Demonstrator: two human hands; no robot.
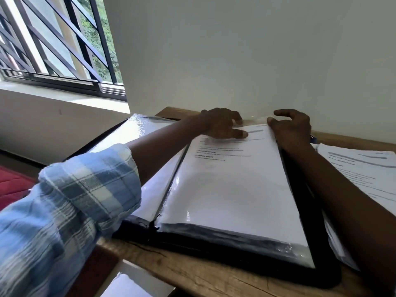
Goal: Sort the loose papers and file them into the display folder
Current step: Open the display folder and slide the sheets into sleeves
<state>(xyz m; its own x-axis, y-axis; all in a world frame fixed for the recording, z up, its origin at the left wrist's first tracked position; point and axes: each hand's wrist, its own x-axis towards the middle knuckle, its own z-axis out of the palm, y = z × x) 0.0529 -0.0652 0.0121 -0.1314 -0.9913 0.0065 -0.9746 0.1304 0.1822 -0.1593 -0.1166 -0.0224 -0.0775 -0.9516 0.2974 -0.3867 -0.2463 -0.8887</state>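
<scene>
— What's on the wooden table (192, 275)?
— An open black display folder (214, 247), with a printed sheet (231, 189) lying in its right-hand sleeve. Loose papers (364, 168) sit at three o'clock.
— The hands?
— Both at twelve o'clock. The left hand (220, 123) pinches the sheet's top edge. The right hand (293, 127) has its thumb on the corner, fingers loosely curled, gripping nothing.
</scene>
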